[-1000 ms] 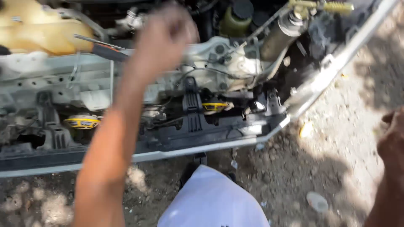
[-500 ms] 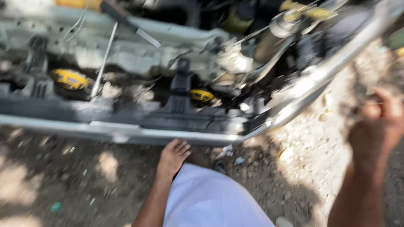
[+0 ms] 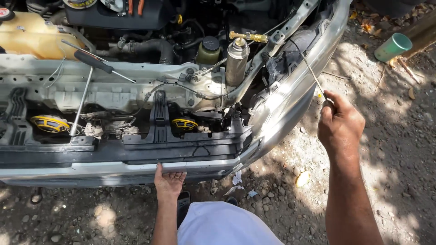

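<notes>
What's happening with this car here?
A person stands at the open front of a silver car. Their left hand grips the lower edge of the front bumper, while the right hand pinches a thin metal rod that runs up toward the headlight area. A screwdriver lies on the radiator support, and a small gas torch canister stands upright in the engine bay. A green cup lies on the gravel.

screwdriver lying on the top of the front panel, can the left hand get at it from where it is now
Probably yes. The left hand grips the bumper's lower edge, and the black-handled screwdriver lies uncovered up on the front panel, nothing over it. The hand would have to let go and reach up.
</notes>
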